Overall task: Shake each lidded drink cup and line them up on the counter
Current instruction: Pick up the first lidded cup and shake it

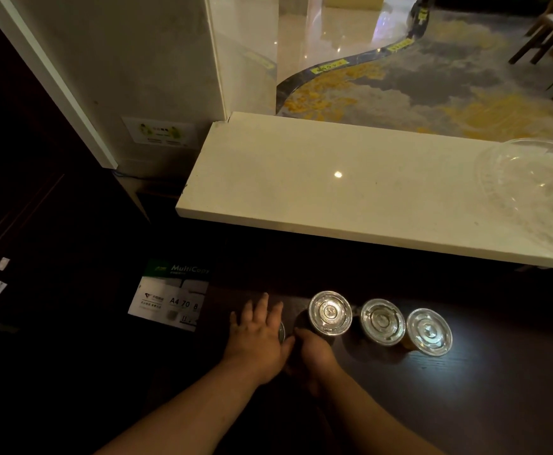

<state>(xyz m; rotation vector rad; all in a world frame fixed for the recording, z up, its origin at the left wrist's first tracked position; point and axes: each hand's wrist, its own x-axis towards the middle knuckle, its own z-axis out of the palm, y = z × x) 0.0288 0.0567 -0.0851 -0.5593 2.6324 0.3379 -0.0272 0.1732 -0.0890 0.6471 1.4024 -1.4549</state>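
Note:
Three lidded drink cups stand in a row on the dark counter [498,389]: a left cup [330,312], a middle cup [382,321] and a right cup [429,332], each with a clear flat lid. My right hand [312,353] is wrapped around the near side of the left cup. My left hand [257,336] lies fingers spread over a further cup [281,332], of which only a sliver of lid shows at the hand's right edge.
A white stone ledge [334,178] runs behind and above the dark counter. A stack of clear plastic lids [531,188] lies on its right end. A box of A4 copy paper [170,300] sits to the left of my hands.

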